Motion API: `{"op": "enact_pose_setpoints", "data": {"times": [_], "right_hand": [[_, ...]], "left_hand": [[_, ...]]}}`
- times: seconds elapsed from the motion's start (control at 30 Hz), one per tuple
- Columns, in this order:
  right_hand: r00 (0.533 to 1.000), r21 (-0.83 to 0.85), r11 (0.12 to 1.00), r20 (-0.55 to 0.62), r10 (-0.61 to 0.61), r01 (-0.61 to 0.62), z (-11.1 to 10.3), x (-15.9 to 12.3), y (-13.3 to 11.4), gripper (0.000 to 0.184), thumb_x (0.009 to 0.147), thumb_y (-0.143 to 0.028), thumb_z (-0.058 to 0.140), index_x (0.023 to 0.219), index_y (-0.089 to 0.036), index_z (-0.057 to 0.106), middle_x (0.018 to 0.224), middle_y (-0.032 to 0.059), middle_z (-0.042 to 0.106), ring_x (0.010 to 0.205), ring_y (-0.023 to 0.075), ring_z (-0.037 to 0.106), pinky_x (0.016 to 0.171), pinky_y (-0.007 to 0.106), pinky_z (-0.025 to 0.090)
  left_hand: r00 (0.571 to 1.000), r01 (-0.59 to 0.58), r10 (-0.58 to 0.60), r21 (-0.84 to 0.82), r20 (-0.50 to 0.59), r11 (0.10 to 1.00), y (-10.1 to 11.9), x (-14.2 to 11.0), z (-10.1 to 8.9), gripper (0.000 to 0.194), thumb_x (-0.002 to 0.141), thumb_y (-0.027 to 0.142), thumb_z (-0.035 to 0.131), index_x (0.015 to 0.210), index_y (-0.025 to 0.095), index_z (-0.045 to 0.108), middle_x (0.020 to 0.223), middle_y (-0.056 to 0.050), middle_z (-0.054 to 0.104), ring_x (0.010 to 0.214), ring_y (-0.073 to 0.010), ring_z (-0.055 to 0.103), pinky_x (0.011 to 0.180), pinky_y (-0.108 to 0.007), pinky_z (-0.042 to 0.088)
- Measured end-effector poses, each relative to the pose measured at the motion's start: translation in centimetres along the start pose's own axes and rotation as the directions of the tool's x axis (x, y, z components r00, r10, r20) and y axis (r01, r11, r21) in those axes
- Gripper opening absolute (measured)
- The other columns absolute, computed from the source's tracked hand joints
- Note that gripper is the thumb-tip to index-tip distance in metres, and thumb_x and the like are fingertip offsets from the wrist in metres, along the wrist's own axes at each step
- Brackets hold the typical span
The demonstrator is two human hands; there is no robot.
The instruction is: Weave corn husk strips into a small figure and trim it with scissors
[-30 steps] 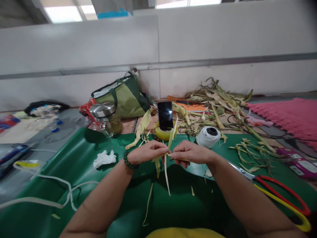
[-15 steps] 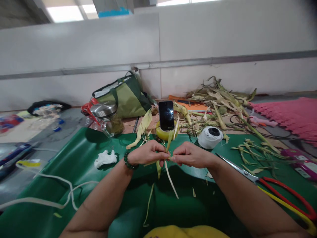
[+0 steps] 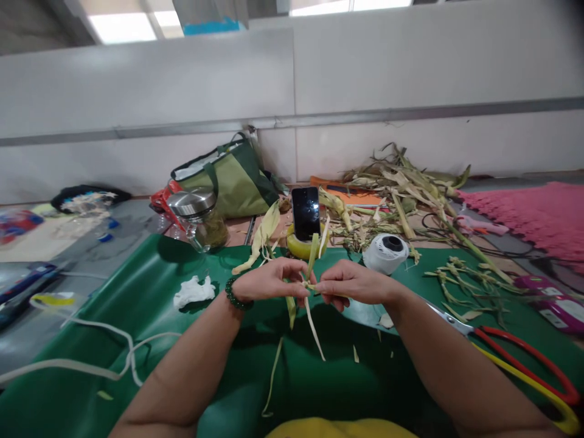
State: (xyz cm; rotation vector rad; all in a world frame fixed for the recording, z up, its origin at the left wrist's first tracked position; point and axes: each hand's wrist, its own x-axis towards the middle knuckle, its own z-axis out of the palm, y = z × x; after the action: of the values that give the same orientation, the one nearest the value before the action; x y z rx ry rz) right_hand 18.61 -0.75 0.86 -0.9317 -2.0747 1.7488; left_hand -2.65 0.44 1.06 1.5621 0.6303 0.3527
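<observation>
My left hand (image 3: 280,280), with a green bead bracelet on its wrist, pinches a small knot of corn husk strips (image 3: 314,328) between thumb and fingers. Pale and green strip ends stick up and hang down from the knot. Close by on the right, my right hand (image 3: 351,283) pinches a strip of the same husk, thumb against the index finger. Both hands are above a green mat (image 3: 219,359). A loose thin strip (image 3: 274,377) lies below them on the mat.
Behind my hands a phone (image 3: 305,213) leans on a yellow ring-shaped stand. To the right are a white thread spool (image 3: 385,254), scissors (image 3: 456,322) and knotted husk pieces (image 3: 460,283). A glass jar (image 3: 201,225), crumpled tissue (image 3: 194,292) and white cable (image 3: 123,340) lie left.
My right hand's fingers have shifted along the strip, and the knot between the hands shows more plainly. The hanging strips have swung slightly left.
</observation>
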Motion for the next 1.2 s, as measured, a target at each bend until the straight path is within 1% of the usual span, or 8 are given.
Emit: {"op": "enact_pose_setpoints", "data": {"times": [0.23,0.47,0.53,0.63,0.77,0.93,1.07,1.2], "right_hand": [[1.0,0.075,0.997,0.027,0.004,-0.006,-0.2,0.1,0.1,0.051,0.077,-0.062,0.056,0.058,-0.014,0.054,0.047,-0.0022,0.052,0.041,0.0064,0.047,0.042,0.019,0.037],[1.0,-0.054,0.998,0.011,-0.018,0.019,-0.9,-0.2,-0.3,0.049,0.079,-0.057,0.056,0.055,-0.015,0.052,0.041,-0.0051,0.044,0.038,0.005,0.04,0.039,0.018,0.028],[1.0,-0.073,0.997,0.006,-0.009,0.009,-1.0,-0.2,-0.3,0.049,0.079,-0.057,0.056,0.055,-0.015,0.052,0.041,-0.0051,0.045,0.038,0.0051,0.04,0.039,0.018,0.028],[1.0,-0.067,0.998,-0.012,0.018,-0.019,-1.1,-0.1,-0.2,0.049,0.079,-0.058,0.055,0.055,-0.015,0.051,0.042,-0.0042,0.047,0.039,0.0056,0.042,0.04,0.018,0.029],[1.0,-0.053,0.998,-0.01,0.027,-0.028,-0.9,0.1,0.2,0.049,0.079,-0.059,0.054,0.059,-0.014,0.054,0.047,-0.0017,0.053,0.043,0.0068,0.046,0.044,0.019,0.036],[0.999,-0.092,0.996,-0.034,0.003,-0.006,-0.6,0.2,0.4,0.047,0.081,-0.056,0.052,0.06,-0.014,0.055,0.047,-0.0015,0.053,0.044,0.0076,0.047,0.045,0.019,0.037],[0.992,-0.227,0.973,-0.106,-0.066,0.04,-0.6,0.1,0.1,0.045,0.084,-0.051,0.05,0.056,-0.016,0.051,0.042,-0.0042,0.045,0.04,0.0065,0.041,0.043,0.019,0.031],[0.991,-0.274,0.961,-0.117,-0.066,0.032,-0.9,-0.2,-0.1,0.045,0.085,-0.051,0.048,0.056,-0.016,0.049,0.042,-0.0046,0.044,0.041,0.0064,0.039,0.044,0.02,0.031]], "left_hand": [[0.997,-0.024,0.014,-0.133,-0.077,0.991,-0.6,0.3,0.5,0.04,0.066,0.046,0.076,0.081,0.014,0.058,0.064,-0.001,0.067,0.059,-0.0119,0.064,0.059,-0.022,0.047],[0.991,-0.012,-0.001,-0.101,-0.131,0.995,-0.7,0.3,0.8,0.04,0.069,0.048,0.073,0.074,0.015,0.051,0.058,0.002,0.062,0.052,-0.0097,0.059,0.056,-0.022,0.045],[0.994,0.016,-0.02,-0.034,-0.105,0.999,-0.6,0.5,0.8,0.039,0.073,0.05,0.068,0.075,0.015,0.052,0.057,0.003,0.06,0.051,-0.0096,0.058,0.056,-0.022,0.044],[0.997,0.027,-0.022,0.057,-0.077,0.998,-0.3,0.7,0.9,0.041,0.081,0.055,0.056,0.078,0.015,0.056,0.065,-0.001,0.066,0.062,-0.0122,0.062,0.064,-0.024,0.045],[0.985,0.02,-0.001,0.108,-0.17,0.994,0.0,0.7,1.0,0.05,0.091,0.056,0.034,0.087,0.014,0.062,0.065,-0.002,0.067,0.061,-0.0117,0.059,0.061,-0.023,0.042],[0.983,0.018,0.011,0.161,-0.181,0.987,-0.5,0.8,0.8,0.037,0.081,0.05,0.057,0.078,0.014,0.062,0.063,-0.001,0.065,0.06,-0.0122,0.059,0.062,-0.023,0.044],[0.961,0.063,0.008,0.248,-0.275,0.967,-0.7,0.9,1.1,0.042,0.083,0.05,0.054,0.061,0.014,0.056,0.048,0.001,0.057,0.048,-0.0089,0.051,0.054,-0.021,0.041],[0.941,0.059,0.024,0.232,-0.338,0.971,-0.6,0.8,1.4,0.046,0.083,0.053,0.053,0.058,0.015,0.055,0.047,0.0,0.058,0.048,-0.009,0.051,0.053,-0.02,0.04]]}}
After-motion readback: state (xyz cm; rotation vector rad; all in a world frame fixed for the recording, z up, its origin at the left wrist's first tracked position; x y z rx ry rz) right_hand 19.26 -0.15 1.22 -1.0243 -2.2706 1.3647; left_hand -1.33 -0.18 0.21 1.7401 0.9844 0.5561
